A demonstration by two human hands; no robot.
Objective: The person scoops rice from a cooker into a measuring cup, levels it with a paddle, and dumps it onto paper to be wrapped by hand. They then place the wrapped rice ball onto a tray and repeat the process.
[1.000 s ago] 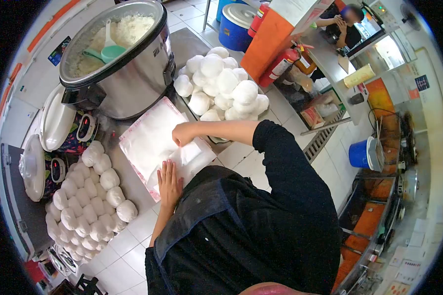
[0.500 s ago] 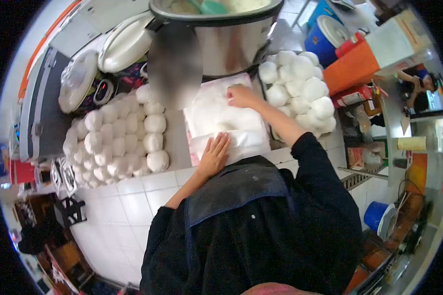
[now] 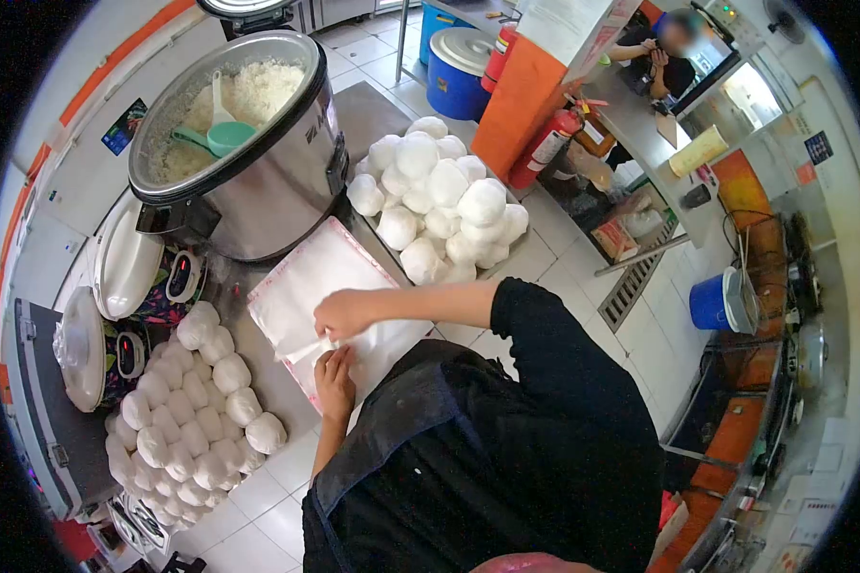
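A stack of thin white sheets (image 3: 330, 263) with pink print along its borders lies on the metal table in front of the person. My right hand (image 3: 344, 313) is over the middle of the stack, its fingers pinched on a raised fold of white sheet. Just below it, my left hand (image 3: 335, 382) has its fingers bent together at the lower side of the same fold. The fingertips of both hands nearly meet. Piled white wrapped bundles (image 3: 191, 420) stand left of the stack, and more white bundles (image 3: 440, 201) stand beyond it to the right.
A large steel cooker (image 3: 268, 191) of rice, with a green scoop (image 3: 229, 138) and a white one, stands behind the sheets. Two lidded pots (image 3: 129, 258) are at left. Blue bucket (image 3: 459, 76), orange pillar (image 3: 516, 95) and red extinguisher (image 3: 548, 148) stand at back; another person (image 3: 664, 72) is far right.
The view has turned, bringing the cooker's rice into sight. My left hand, earlier flat on the sheet with fingers spread, is now bent at the fold. My right hand has come down close to it.
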